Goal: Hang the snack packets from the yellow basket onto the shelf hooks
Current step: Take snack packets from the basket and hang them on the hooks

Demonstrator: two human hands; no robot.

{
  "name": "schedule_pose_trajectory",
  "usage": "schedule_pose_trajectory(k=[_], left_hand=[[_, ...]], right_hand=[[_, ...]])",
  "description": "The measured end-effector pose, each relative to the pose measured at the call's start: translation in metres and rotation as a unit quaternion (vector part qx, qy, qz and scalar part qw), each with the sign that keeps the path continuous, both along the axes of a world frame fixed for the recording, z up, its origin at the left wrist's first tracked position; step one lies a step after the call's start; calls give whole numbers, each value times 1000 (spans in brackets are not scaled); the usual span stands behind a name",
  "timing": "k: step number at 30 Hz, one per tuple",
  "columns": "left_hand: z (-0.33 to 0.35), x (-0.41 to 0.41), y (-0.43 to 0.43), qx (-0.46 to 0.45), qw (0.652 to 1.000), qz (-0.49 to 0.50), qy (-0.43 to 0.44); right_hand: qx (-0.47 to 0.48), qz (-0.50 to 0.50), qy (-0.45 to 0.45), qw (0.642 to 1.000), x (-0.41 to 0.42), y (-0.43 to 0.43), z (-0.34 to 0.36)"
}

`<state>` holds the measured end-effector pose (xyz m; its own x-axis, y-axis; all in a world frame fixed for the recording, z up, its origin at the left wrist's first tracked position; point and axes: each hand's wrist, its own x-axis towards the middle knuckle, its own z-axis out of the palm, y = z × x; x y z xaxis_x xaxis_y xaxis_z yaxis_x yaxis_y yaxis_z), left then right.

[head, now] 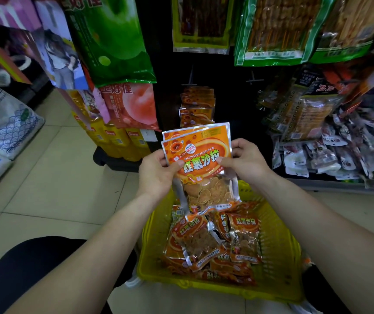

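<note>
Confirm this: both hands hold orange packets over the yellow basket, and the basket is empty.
Wrong on one point. The left hand and right hand do hold orange packets over the yellow basket, but the basket is not empty: the head view shows a pile of packets in it.

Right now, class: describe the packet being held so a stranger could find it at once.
Start at the yellow basket on the floor, full of orange snack packets. Just above it, the left hand and right hand pinch a front packet upright, a second tucked behind. Unlike those lying in the basket, it is raised, label facing the camera.
</note>
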<state>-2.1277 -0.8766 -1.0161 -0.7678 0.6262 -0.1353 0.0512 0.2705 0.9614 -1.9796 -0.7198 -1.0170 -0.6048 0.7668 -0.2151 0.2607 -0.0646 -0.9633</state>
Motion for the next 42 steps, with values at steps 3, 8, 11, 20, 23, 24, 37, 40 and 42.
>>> schedule_pose_trajectory(k=[3, 8, 11, 20, 23, 24, 37, 40, 42], left_hand=[[-2, 2, -1, -1, 1000, 13, -25], [-6, 10, 0, -9, 999, -4, -38], [-4, 7, 1, -7, 1000, -9, -25], [-14, -27, -10, -78, 996, 0, 36], [-22, -41, -11, -107, 994, -16, 29], [-25, -46, -11, -117, 993, -18, 29], [-109, -76, 58, -168, 985, -35, -22], [-136, -80, 83, -180, 981, -38, -55], [-156, -84, 100, -200, 976, -42, -78]], right_hand=[[-9, 21, -12, 1000, 4, -2, -7], [-28, 27, -7, 999, 13, -9, -14], [-10, 17, 2, 1000, 19, -6, -9], [161, -58, -51, 984, 41, 65, 9], [186, -41, -79, 978, 25, 88, 2], [185, -31, -82, 979, 18, 93, -2], [48, 46, -99, 993, -109, 122, -120], [18, 17, -78, 997, -129, 126, -153], [7, -11, -61, 998, -139, 123, -173]])
